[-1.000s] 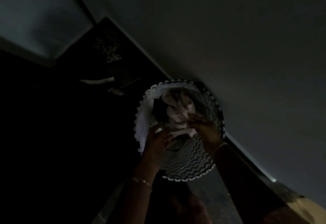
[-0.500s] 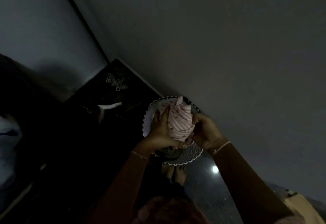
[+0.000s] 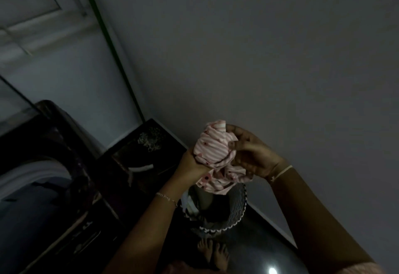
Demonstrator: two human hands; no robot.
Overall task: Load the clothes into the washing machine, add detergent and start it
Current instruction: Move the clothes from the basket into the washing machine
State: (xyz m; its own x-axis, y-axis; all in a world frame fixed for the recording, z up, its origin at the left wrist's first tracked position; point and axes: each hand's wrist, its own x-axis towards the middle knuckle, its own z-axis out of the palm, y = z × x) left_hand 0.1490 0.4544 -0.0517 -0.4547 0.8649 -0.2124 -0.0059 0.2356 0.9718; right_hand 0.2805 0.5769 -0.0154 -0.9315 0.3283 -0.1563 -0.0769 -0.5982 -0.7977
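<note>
Both hands, L [image 3: 190,164] & R [image 3: 252,155], grip bunched pink-striped garment [image 3: 213,155] above basket [image 3: 237,211].

washing machine [image 3: 49,165]: cut by left edge | laundry basket [image 3: 218,228]: half hidden behind garment [image 3: 212,152]

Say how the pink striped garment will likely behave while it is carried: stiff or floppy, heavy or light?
Probably floppy: the garment is bunched between the left hand and right hand, with loose folds hanging above the basket. Likely light: it looks like thin cloth.
</note>
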